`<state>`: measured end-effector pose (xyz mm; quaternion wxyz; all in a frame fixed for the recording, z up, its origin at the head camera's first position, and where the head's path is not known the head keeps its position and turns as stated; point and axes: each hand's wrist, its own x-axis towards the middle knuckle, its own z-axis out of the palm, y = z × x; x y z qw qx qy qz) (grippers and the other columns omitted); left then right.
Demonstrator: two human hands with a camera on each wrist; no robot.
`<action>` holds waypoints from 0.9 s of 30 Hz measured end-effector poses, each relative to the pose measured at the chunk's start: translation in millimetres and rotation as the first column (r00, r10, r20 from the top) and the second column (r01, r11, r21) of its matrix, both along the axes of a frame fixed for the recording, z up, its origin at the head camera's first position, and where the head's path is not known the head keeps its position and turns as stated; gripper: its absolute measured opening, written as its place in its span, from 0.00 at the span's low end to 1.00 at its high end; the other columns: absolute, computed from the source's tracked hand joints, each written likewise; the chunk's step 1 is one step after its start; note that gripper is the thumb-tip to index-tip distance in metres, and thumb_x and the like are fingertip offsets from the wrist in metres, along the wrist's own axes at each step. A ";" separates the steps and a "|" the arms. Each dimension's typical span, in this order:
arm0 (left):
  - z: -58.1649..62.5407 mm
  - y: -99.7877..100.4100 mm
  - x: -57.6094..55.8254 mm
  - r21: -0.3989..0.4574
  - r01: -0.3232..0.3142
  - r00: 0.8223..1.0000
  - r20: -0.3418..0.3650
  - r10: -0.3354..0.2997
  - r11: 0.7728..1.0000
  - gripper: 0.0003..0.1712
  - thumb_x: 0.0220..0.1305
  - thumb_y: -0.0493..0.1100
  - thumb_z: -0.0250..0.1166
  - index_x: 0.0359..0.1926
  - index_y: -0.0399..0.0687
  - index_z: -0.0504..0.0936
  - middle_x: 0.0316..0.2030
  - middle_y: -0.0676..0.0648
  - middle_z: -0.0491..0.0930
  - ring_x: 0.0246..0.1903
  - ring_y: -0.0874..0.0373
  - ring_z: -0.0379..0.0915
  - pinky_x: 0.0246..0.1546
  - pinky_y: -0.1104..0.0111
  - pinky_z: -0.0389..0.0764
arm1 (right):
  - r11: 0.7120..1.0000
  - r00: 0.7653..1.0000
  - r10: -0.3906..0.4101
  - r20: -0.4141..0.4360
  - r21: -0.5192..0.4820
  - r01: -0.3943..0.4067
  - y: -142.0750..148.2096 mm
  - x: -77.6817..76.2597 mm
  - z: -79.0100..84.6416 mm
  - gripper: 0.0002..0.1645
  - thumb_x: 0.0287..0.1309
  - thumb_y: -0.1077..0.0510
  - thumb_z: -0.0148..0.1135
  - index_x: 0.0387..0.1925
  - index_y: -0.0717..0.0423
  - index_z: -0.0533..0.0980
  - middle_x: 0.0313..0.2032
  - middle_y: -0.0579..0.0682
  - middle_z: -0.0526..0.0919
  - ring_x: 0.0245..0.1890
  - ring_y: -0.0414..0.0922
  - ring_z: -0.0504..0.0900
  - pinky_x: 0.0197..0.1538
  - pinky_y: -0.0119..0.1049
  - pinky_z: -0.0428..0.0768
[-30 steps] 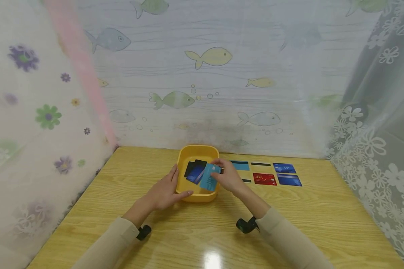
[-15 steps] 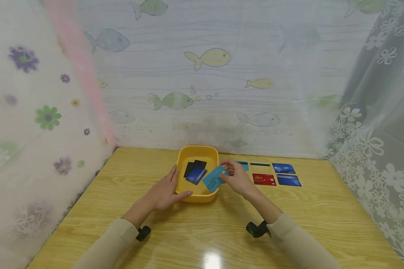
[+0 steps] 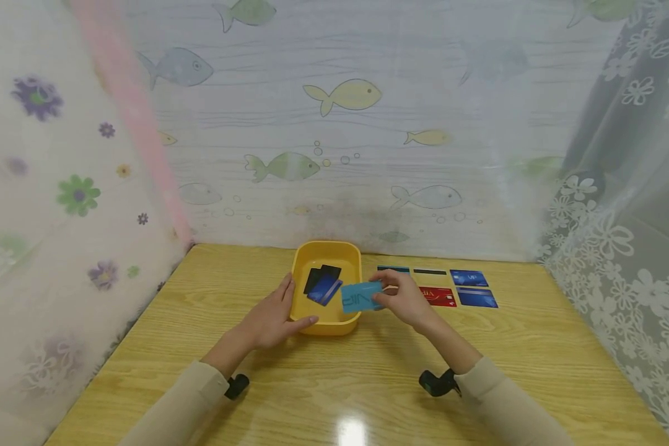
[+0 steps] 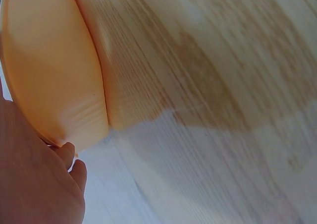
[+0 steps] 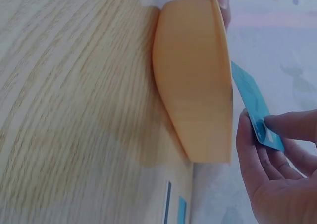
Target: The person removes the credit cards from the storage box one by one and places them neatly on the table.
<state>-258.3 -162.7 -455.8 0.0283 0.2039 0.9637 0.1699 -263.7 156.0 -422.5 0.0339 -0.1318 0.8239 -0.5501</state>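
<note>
At the centre of the head view, a yellow tray (image 3: 326, 251) stands on the wood-grain table (image 3: 290, 390). Left hand (image 3: 267, 319): spread, its fingers lying nearly straight against the tray's left wall and its thumb extended at the near rim; contact with the tray noted. Right hand (image 3: 406, 298): closed to a pinch, thumb against fingers, on the right end of a light blue card (image 3: 359, 297), held raised at the tray's right rim, right of centre in the frame. Whether that card touches the rim cannot be told. Inside the tray, left of the held card, a dark blue card (image 3: 324, 292) partly overlaps black cards (image 3: 312, 281). In the frame's right half, cards lie on the table in two rows: the far row has a striped light blue card (image 3: 393, 269), a pale striped card (image 3: 430, 272) and a blue VIP card (image 3: 469, 278); the near row has a red card (image 3: 443, 297), partly behind the right hand, and a striped blue card (image 3: 477, 298).
</note>
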 end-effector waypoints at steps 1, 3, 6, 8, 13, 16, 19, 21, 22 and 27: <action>-0.2 -0.1 -0.1 0.001 0.000 1.000 0.001 0.000 1.000 0.69 0.63 0.85 0.43 0.80 0.33 0.40 0.81 0.38 0.33 0.79 0.40 0.43 0.75 0.49 0.56 | 1.000 1.000 -0.005 -0.003 -0.001 0.005 2.2 0.3 0.4 0.21 0.66 0.67 0.65 0.59 0.64 0.78 0.49 0.61 0.76 0.46 0.54 0.84 0.48 0.46 0.86; -0.9 -0.1 -0.3 0.003 0.001 1.000 0.001 -0.001 1.000 0.70 0.63 0.85 0.43 0.80 0.33 0.39 0.81 0.38 0.33 0.79 0.41 0.43 0.75 0.49 0.56 | 1.000 1.000 -0.014 -0.005 -0.009 0.014 7.6 1.2 1.1 0.21 0.66 0.66 0.65 0.60 0.64 0.78 0.49 0.61 0.75 0.46 0.55 0.84 0.48 0.46 0.85; -2.0 -0.2 -0.7 0.001 0.001 1.000 -0.004 -0.001 1.000 0.70 0.62 0.86 0.43 0.80 0.33 0.39 0.81 0.37 0.34 0.79 0.41 0.43 0.75 0.50 0.56 | 1.000 1.000 -0.022 -0.014 -0.021 0.022 17.5 2.8 2.5 0.21 0.66 0.66 0.65 0.60 0.64 0.77 0.47 0.61 0.72 0.45 0.55 0.85 0.48 0.48 0.85; -2.5 -0.6 -0.9 0.002 0.001 1.000 -0.007 -0.001 1.000 0.70 0.62 0.86 0.43 0.80 0.33 0.39 0.81 0.37 0.34 0.79 0.41 0.43 0.75 0.49 0.57 | 0.999 0.999 -0.037 -0.025 -0.009 0.037 24.8 4.4 3.4 0.21 0.66 0.65 0.65 0.60 0.64 0.77 0.47 0.61 0.72 0.45 0.54 0.85 0.48 0.49 0.84; -1.3 -1.7 -0.6 0.003 -0.001 1.000 0.000 0.001 1.000 0.69 0.63 0.85 0.43 0.80 0.33 0.40 0.81 0.38 0.33 0.79 0.40 0.43 0.75 0.49 0.56 | 0.996 0.997 -0.077 -0.033 0.045 0.078 43.2 7.8 1.7 0.22 0.67 0.64 0.66 0.60 0.64 0.77 0.48 0.61 0.74 0.44 0.51 0.82 0.47 0.48 0.82; -0.6 -2.1 -0.4 0.000 0.002 1.000 0.005 -0.002 1.000 0.69 0.63 0.85 0.43 0.81 0.34 0.39 0.81 0.38 0.33 0.79 0.41 0.42 0.75 0.49 0.56 | 0.994 0.996 -0.085 -0.027 0.061 0.086 53.0 8.9 -2.7 0.22 0.66 0.65 0.65 0.60 0.66 0.77 0.43 0.58 0.75 0.38 0.48 0.78 0.42 0.42 0.80; -0.8 -2.4 -0.5 -0.004 0.005 1.000 0.003 -0.005 1.000 0.70 0.62 0.86 0.42 0.81 0.34 0.40 0.81 0.38 0.33 0.79 0.41 0.42 0.75 0.49 0.56 | 0.992 0.995 -0.096 -0.027 0.077 0.098 60.4 9.3 -9.0 0.21 0.65 0.66 0.65 0.59 0.66 0.77 0.44 0.58 0.78 0.37 0.46 0.75 0.39 0.36 0.77; -0.8 -2.3 -0.3 -0.003 0.004 1.000 0.002 -0.004 1.000 0.69 0.63 0.85 0.43 0.80 0.33 0.40 0.81 0.38 0.33 0.79 0.41 0.42 0.75 0.49 0.56 | 0.991 0.994 -0.104 -0.019 0.080 0.106 63.7 9.1 -13.5 0.21 0.64 0.67 0.65 0.58 0.67 0.77 0.44 0.60 0.79 0.36 0.46 0.73 0.37 0.33 0.76; -0.7 -2.2 -0.1 -0.002 0.003 1.000 0.001 -0.003 1.000 0.69 0.63 0.85 0.43 0.80 0.33 0.40 0.81 0.38 0.33 0.79 0.41 0.42 0.75 0.49 0.56 | 0.990 0.994 -0.110 -0.013 0.082 0.111 65.0 9.1 -15.8 0.21 0.64 0.67 0.66 0.58 0.68 0.77 0.47 0.60 0.80 0.38 0.46 0.73 0.38 0.33 0.77; 0.0 -1.6 0.9 0.003 0.002 1.000 0.004 -0.002 1.000 0.69 0.63 0.85 0.43 0.80 0.33 0.40 0.81 0.37 0.33 0.79 0.41 0.41 0.76 0.49 0.55 | 0.989 0.992 -0.124 0.036 0.087 0.120 68.5 10.3 -25.6 0.20 0.64 0.68 0.65 0.57 0.68 0.77 0.50 0.62 0.79 0.43 0.50 0.75 0.41 0.34 0.79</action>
